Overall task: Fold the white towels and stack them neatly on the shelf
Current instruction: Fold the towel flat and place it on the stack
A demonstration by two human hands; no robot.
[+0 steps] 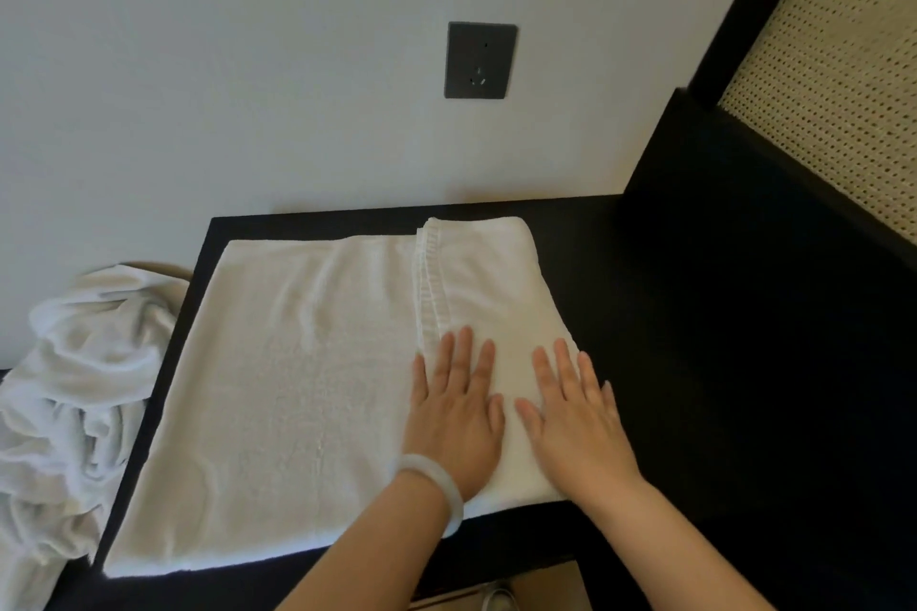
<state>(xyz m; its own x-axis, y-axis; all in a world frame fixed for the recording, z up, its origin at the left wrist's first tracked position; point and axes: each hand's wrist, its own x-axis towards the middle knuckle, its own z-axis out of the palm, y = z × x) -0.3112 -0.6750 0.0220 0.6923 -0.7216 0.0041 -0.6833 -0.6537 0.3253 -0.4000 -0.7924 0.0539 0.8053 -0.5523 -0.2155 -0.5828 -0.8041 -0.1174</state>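
Found white towel (297, 387) spread flat on black tabletop (645, 313), right end folded over, hemmed edge running front to back. Found left hand (454, 417) and right hand (575, 417) side by side, palms down, fingers straight and spread, pressing on folded end near front edge, gripping nothing. Noted pale bracelet (436, 486) on left wrist. Noted heap of crumpled white towels (74, 387) beside tabletop's left edge, dark wall socket (480, 60) above.

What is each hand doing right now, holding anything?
Left hand: open, pressing flat on the white towel, holding nothing.
Right hand: open, flat on the same towel, holding nothing.
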